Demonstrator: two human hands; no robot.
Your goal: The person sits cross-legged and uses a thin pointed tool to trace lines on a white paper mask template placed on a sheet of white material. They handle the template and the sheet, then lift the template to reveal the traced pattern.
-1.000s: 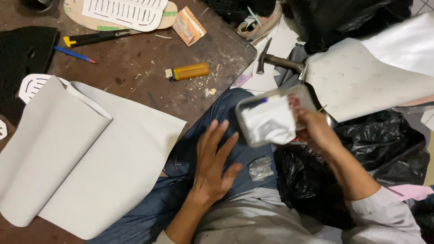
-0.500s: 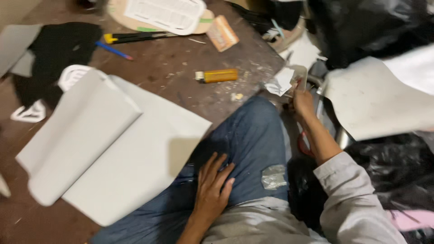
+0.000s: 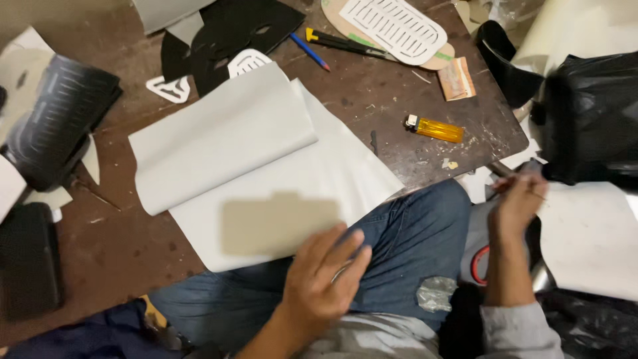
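The left hand point(image 3: 322, 282) is resting on the denim knee, fingers point(image 3: 345, 249) spread, touching the folded grey sheet's point(image 3: 266, 173) near edge; sliding it flat looks wisest. The right hand point(image 3: 517, 203) is reaching beside the counter point(image 3: 412, 133), its fingers seemingly pinching something small; what, I cannot tell.

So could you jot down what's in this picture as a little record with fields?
Setting: worn brown table, seen from above
Left hand: open, at the near edge of a folded pale sheet, over a knee in blue jeans
Right hand: reaching down beside the table; what the fingers pinch is unclear
On the table: yellow lighter, blue pen, slotted sole-shaped template, black cut pieces
Right side: black bag
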